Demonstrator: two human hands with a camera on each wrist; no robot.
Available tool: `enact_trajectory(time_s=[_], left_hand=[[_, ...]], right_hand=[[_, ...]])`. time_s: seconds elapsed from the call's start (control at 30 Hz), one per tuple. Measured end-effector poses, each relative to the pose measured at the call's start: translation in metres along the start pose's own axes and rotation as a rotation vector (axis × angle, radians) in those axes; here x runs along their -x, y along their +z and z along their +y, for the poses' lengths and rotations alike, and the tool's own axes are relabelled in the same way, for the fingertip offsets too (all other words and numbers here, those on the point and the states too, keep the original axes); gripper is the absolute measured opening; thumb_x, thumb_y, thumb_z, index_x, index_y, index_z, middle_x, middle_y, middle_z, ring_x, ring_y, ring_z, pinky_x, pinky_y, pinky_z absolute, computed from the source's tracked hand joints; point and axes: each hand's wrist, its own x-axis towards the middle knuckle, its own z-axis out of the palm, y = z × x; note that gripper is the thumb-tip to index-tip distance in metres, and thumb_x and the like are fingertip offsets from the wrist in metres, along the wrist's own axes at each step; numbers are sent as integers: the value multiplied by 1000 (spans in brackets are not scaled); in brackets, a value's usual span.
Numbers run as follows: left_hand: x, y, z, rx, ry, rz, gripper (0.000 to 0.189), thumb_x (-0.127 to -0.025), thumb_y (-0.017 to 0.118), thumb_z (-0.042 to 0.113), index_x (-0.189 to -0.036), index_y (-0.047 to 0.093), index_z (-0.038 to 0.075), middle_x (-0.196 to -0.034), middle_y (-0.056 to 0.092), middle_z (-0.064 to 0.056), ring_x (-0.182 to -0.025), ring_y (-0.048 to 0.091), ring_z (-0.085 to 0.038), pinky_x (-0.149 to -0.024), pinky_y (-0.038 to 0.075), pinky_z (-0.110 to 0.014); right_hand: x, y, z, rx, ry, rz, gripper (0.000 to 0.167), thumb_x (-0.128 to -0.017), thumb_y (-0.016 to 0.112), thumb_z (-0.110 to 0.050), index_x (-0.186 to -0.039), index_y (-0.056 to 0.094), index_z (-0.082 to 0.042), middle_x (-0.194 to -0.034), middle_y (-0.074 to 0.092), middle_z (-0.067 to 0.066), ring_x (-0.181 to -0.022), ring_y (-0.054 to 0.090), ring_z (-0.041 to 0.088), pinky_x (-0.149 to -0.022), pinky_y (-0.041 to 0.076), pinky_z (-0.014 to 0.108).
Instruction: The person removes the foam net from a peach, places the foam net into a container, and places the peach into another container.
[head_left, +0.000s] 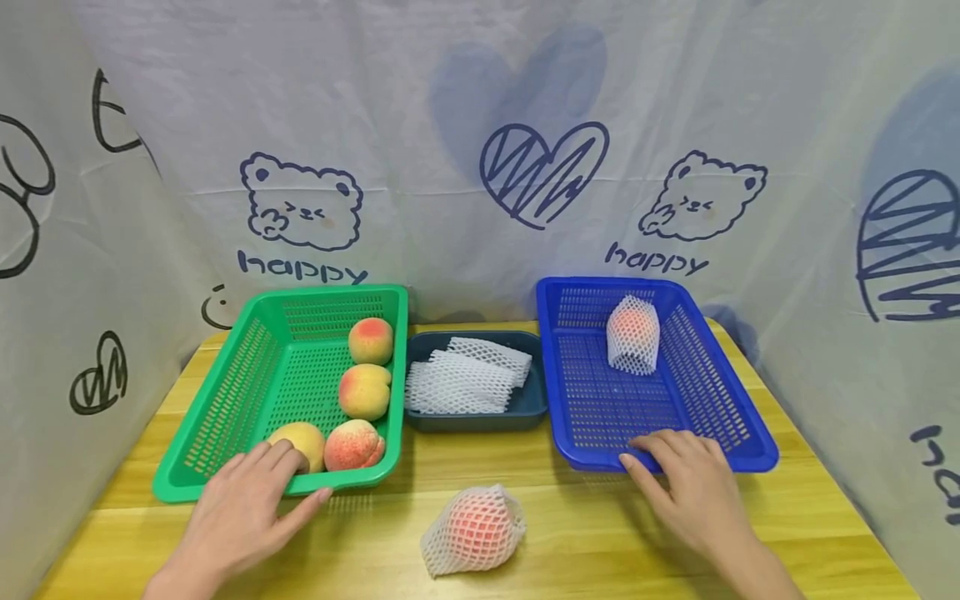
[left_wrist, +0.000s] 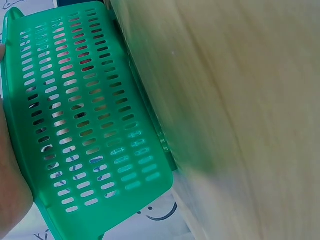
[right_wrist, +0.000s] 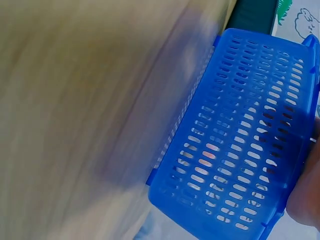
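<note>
My left hand (head_left: 251,508) lies across the front rim of the green basket (head_left: 217,367), its bent fingers over the edge beside a yellow peach (head_left: 306,440). The thumb points to the right outside the rim. My right hand (head_left: 686,483) rests over the front rim of the blue basket (head_left: 615,417), fingers loosely bent and thumb apart. Between the hands a reddish peach in a white foam net (head_left: 480,529) lies on the table. Inside the blue basket sits another netted peach (head_left: 633,333). Both wrist views show the baskets' slotted outer walls, with fingers mostly hidden.
A dark tray (head_left: 472,422) with several white foam nets (head_left: 465,379) stands between the two baskets. Other peaches (head_left: 365,392) line the green basket's right side. The table (head_left: 585,542) is yellow wood, and a white printed cloth (head_left: 450,225) hangs behind and at both sides.
</note>
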Motion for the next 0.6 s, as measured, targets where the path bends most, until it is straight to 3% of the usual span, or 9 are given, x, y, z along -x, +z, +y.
enact_trajectory(time_s=[0.2, 0.37, 0.5, 0.6], left_hand=[[1, 0, 0, 52, 1, 23, 29, -89, 77, 45, -98, 64, 21, -95, 59, 12, -82, 54, -9, -67, 46, -33], [-2, 0, 5, 119, 13, 108, 29, -91, 75, 37, -106, 65, 15, -104, 63, 6, -89, 60, -15, -70, 45, -34], [-6, 1, 14, 258, 17, 173, 37, -93, 73, 28, -122, 65, 7, -121, 64, -4, -108, 61, -24, -87, 45, -36], [-11, 1, 23, 362, 20, 182, 48, -94, 71, 26, -135, 60, 3, -134, 61, -11, -122, 56, -29, -106, 37, -28]], right_hand=[[4, 1, 1, 114, -2, -92, 32, -101, 63, -44, -100, 75, -14, -97, 74, 2, -91, 68, 28, -76, 46, 46], [3, 2, 1, 150, -4, -118, 36, -103, 59, -49, -98, 72, -16, -97, 72, 2, -89, 66, 27, -74, 46, 46], [3, 4, 1, 153, -10, -105, 37, -103, 59, -50, -97, 71, -15, -96, 71, 2, -88, 65, 27, -73, 45, 45], [2, 6, 1, 150, -15, -90, 38, -103, 58, -50, -97, 71, -15, -96, 71, 3, -87, 65, 27, -73, 44, 44]])
